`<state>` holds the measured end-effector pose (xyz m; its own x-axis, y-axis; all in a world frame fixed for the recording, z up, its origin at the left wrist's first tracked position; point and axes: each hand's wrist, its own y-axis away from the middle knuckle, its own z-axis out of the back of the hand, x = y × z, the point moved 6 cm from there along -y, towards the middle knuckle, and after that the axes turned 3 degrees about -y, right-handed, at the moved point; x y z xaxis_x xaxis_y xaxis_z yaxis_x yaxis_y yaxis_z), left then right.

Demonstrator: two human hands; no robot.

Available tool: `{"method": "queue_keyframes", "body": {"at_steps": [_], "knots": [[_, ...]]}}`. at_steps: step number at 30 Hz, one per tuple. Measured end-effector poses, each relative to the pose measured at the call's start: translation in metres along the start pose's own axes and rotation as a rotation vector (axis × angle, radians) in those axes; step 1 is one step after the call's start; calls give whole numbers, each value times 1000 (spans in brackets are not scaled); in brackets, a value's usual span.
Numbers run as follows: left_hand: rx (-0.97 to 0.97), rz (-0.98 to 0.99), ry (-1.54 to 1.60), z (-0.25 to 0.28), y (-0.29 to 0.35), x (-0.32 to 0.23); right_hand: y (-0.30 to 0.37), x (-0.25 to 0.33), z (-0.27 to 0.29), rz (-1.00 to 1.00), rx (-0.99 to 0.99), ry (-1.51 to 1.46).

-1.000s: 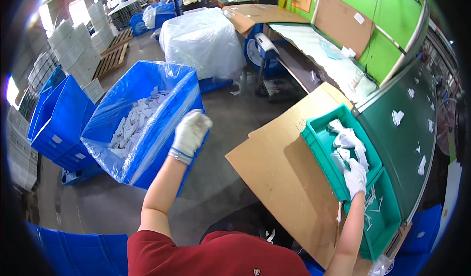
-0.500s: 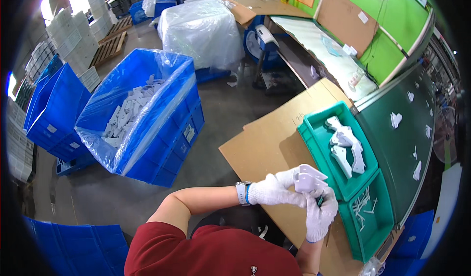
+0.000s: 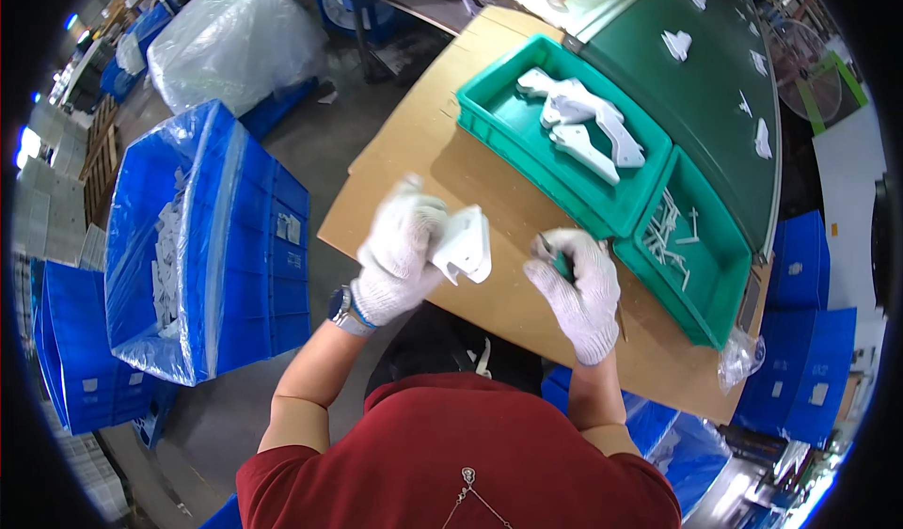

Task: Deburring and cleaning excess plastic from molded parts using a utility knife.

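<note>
In my gloved left hand [image 3: 400,247] is a white moulded plastic part [image 3: 465,245], gripped near one end, with its curved, notched edge turned down and to the right. Some of that glove is smeared by motion. My gloved right hand [image 3: 585,294] is closed around a small green-handled tool [image 3: 563,265], whose blade or tip is too small to tell. The hands are apart over the cardboard-covered table [image 3: 414,167]. Beyond them stands a teal tray [image 3: 508,157] holding several similar white parts [image 3: 588,120].
A second teal tray [image 3: 720,270] to the right holds thin white sticks [image 3: 666,237]. Behind the trays runs a dark green conveyor belt [image 3: 658,78] with scattered white parts. At left stands a big blue bin [image 3: 249,237], plastic-lined, with white parts inside. A clear plastic bag [image 3: 740,360] hangs by the table's right corner.
My hands have separated: the left has drawn away leftward with the white part, and the right keeps the green tool. The view has turned, shifting the trays and bin.
</note>
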<state>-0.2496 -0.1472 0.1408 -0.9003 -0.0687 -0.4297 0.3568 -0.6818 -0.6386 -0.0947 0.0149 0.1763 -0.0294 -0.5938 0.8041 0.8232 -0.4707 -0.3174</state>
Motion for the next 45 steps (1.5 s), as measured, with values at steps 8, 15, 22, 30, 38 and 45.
{"method": "queue_keyframes", "body": {"at_steps": [8, 15, 22, 30, 38, 45], "knots": [[-138, -191, -557, 31, -19, -24, 2, 8, 9, 212, -17, -6], [-46, -288, -565, 43, -25, -34, -6, 27, 7, 360, 64, 124], [-8, -292, -557, 44, -30, -39, -8, 30, 4, 291, 158, 206], [17, -293, -564, 44, -30, -41, -5, 34, 6, 289, 140, 297], [26, -307, -548, 44, -29, -40, -6, 32, 7, 322, 118, 307], [-45, -449, -421, 46, -31, -61, -14, 28, 12, 256, 79, 299]]}}
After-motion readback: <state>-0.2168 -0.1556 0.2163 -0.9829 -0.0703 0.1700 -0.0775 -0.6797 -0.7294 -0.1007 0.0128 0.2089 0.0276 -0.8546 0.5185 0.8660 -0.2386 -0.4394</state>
